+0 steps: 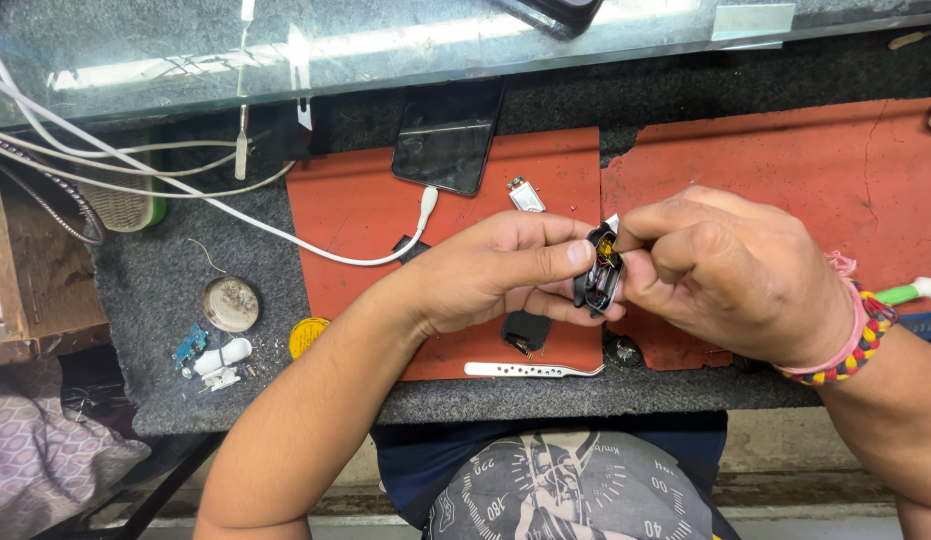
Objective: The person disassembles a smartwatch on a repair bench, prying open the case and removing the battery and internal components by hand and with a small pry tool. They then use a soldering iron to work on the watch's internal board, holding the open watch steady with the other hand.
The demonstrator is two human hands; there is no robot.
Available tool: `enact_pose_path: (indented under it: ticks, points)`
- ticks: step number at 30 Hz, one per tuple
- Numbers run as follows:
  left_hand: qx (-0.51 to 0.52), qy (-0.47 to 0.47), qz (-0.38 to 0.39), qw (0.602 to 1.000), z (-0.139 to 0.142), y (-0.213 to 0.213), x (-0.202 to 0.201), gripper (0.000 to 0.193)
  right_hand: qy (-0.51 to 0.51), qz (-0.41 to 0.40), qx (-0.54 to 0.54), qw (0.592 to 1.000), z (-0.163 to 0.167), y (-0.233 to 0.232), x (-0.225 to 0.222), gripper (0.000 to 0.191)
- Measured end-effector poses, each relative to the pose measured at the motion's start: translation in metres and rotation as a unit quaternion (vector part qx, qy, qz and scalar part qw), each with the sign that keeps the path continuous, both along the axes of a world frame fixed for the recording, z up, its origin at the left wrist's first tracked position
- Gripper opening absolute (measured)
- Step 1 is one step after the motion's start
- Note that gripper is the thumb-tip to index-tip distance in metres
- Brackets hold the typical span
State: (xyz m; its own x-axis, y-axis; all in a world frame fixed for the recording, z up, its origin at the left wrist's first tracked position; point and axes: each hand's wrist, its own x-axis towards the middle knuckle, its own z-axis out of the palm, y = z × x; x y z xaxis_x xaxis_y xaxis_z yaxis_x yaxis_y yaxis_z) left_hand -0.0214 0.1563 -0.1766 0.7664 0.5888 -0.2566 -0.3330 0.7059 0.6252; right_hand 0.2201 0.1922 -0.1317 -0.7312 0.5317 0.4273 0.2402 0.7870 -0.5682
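Both hands meet over a red mat (365, 205) on a grey bench. My left hand (495, 272) grips a small black opened device (597, 275), thumb laid along its side; yellow parts show inside it. My right hand (730, 272) pinches at the top of the same device, fingers curled tight; a beaded bracelet sits on that wrist. Whether the right fingers hold a small tool is hidden. A black part (526, 331) lies on the mat just below my left hand.
A black phone (448, 135) lies at the mat's top, plugged into a white cable (285, 235). Metal tweezers (530, 369) rest near the front edge. A small silver piece (525, 194), a round tin (231, 303), a yellow disc (307, 335) and white scraps (220, 362) lie around.
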Motion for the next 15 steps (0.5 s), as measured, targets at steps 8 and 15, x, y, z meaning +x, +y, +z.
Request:
enact_pose_path:
  ticks: [8, 15]
  points:
    - [-0.043, -0.045, -0.041, 0.997, -0.0076, 0.0017, -0.0027, 0.05, -0.012, 0.02, -0.001, 1.0, 0.0033, -0.0019, -0.0008, 0.034]
    - [-0.068, -0.068, -0.058, 0.994, -0.01, 0.0024, -0.0022, 0.051, 0.0, 0.022, -0.025, 0.999, 0.0002, -0.0022, -0.0004, 0.034]
